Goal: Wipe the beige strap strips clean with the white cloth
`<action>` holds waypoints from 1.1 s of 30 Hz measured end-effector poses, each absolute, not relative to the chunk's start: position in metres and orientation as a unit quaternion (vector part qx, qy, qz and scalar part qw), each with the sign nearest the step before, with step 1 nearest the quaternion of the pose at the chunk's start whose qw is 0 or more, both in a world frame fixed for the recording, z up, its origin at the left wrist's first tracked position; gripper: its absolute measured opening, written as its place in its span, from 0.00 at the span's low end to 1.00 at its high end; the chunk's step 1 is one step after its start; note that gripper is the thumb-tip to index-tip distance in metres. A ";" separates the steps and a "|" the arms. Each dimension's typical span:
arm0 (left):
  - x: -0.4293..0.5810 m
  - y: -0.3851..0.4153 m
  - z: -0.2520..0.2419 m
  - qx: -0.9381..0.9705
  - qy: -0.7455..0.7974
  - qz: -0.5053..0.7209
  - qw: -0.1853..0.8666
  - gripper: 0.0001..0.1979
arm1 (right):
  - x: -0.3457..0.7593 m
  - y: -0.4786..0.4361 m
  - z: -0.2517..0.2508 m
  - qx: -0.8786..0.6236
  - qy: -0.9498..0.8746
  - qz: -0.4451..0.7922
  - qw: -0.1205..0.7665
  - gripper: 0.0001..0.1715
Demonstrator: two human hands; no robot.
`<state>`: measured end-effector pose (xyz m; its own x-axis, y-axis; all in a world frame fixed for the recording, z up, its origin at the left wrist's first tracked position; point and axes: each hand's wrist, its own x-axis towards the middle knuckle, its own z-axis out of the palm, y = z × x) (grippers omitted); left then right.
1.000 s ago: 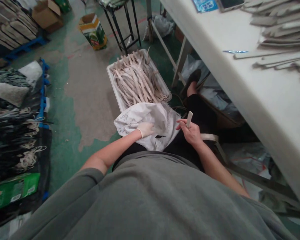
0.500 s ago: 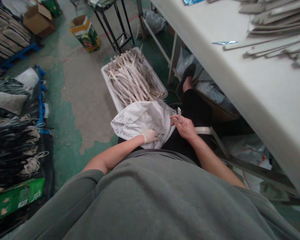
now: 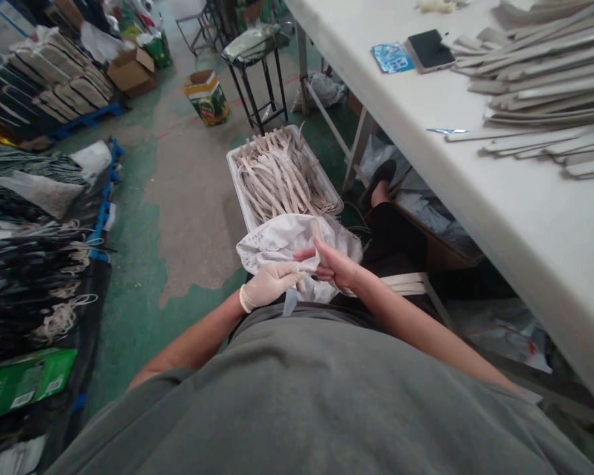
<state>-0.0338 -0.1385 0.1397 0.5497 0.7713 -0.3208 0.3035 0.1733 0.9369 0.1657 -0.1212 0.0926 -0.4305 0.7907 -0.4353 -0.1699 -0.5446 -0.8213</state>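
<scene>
My left hand (image 3: 271,285), in a thin pale glove, is closed over my lap. From its fingers stick out a small beige end and a bluish see-through piece (image 3: 290,301), too blurred to name. Just beside it, my bare right hand (image 3: 337,265) is closed on a flat beige strap (image 3: 317,231) whose upper end stands above the thumb. More strap lengths (image 3: 403,284) lie across the right thigh. Under both hands a white sack (image 3: 272,239) with dark writing is spread over the lap. Beyond it, a white plastic tray (image 3: 236,178) holds many beige straps (image 3: 277,175).
On the right, the white table (image 3: 426,105) bears piled straps (image 3: 534,79), a phone (image 3: 430,51), and a blue packet (image 3: 392,57). A black stool (image 3: 257,63) and a carton (image 3: 206,99) stand ahead. Bundled dark cords (image 3: 30,284) lie at left.
My left hand has come up from the sack, with a small piece now showing in its fingers. My right hand has moved left, beside it. The view has tilted up slightly.
</scene>
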 end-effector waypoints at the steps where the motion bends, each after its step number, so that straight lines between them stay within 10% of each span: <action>1: -0.036 -0.147 0.136 0.592 0.442 0.187 0.647 0.20 | 0.159 -0.117 0.095 -0.430 -0.349 0.764 0.330 0.32; 14: -0.029 -0.113 0.124 0.511 0.426 0.340 0.665 0.26 | 0.153 -0.079 0.148 -0.578 -0.655 0.381 0.304 0.17; 19: -0.013 -0.091 0.120 0.571 0.476 0.389 0.545 0.35 | 0.158 -0.080 0.162 -0.583 -0.679 0.334 0.297 0.19; 24: -0.005 -0.099 0.122 0.544 0.417 0.341 0.643 0.23 | 0.163 -0.077 0.169 -0.597 -0.686 0.315 0.271 0.19; 33: -0.006 -0.118 0.104 0.396 0.446 0.332 0.731 0.30 | 0.172 -0.060 0.162 -0.634 -0.622 0.346 0.303 0.18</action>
